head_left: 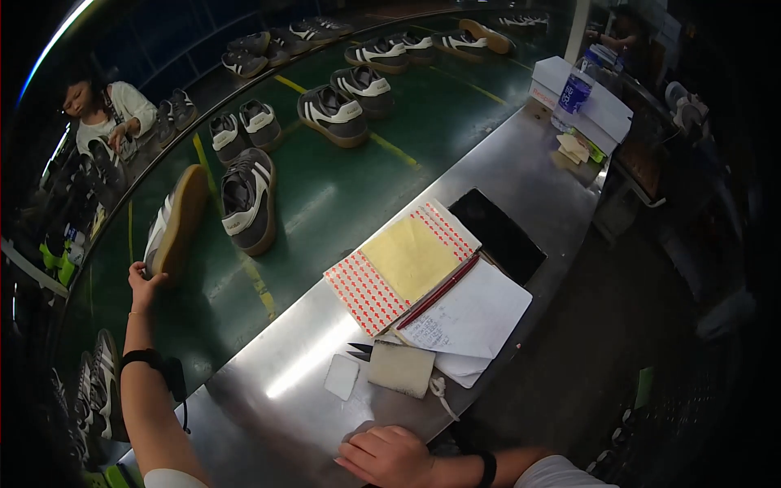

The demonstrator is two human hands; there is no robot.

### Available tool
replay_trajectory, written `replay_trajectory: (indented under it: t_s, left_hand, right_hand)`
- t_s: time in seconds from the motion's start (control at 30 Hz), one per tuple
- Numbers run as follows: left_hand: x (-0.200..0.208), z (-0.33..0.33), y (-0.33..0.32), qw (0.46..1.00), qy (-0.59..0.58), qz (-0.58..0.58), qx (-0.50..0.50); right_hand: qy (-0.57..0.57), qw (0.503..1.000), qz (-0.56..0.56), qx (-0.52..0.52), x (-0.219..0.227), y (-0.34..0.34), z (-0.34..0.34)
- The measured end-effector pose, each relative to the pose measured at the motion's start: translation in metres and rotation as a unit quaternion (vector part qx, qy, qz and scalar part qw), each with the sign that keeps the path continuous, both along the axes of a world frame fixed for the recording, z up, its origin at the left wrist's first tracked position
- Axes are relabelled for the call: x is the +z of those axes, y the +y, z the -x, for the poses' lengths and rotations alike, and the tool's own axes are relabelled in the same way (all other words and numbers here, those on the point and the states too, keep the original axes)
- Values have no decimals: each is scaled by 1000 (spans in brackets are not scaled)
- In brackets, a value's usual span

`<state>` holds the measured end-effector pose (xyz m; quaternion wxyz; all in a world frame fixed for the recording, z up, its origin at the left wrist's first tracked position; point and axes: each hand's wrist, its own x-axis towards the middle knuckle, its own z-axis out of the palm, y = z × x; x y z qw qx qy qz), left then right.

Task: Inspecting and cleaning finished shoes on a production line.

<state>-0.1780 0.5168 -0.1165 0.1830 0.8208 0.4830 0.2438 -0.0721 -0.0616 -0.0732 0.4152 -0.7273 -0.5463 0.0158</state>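
Note:
My left hand [146, 281] reaches out over the green conveyor belt and is closed on the heel end of a grey sneaker [176, 220]. That sneaker is tipped on its side, its tan gum sole facing right. Beside it stands an upright dark grey sneaker [250, 201] with white stripes. My right hand [386, 457] rests at the near edge of the metal table [277, 398], fingers curled together with nothing showing in them. Just beyond it lie a beige sponge block [401, 369], a small white pad [342, 376] and dark pointed blades [359, 351].
An open notebook [480, 309], a red pen [439, 291], a red-arrow sticker sheet [358, 293] and a black tablet-like slab [498, 236] lie on the table. A bottle [572, 96] stands by a white box [610, 114]. More sneakers [333, 114] line the belt; a co-worker [110, 118] sits across it.

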Motion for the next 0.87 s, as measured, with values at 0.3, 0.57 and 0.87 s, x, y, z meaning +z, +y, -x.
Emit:
replay_trajectory:
  t_s: [0.3, 0.57, 0.87]
  left_hand:
    - [52, -73, -118, 970, -25, -96, -222]
    - [65, -128, -172, 996, 59, -5, -67]
    - [82, -123, -200, 879, -185, 397, -188]
  right_hand:
    - [-17, 999, 35, -2, 9, -2, -7]
    - [-22, 1000, 13, -12, 10, -3, -1]
    - [-37, 997, 64, -2, -3, -6, 1]
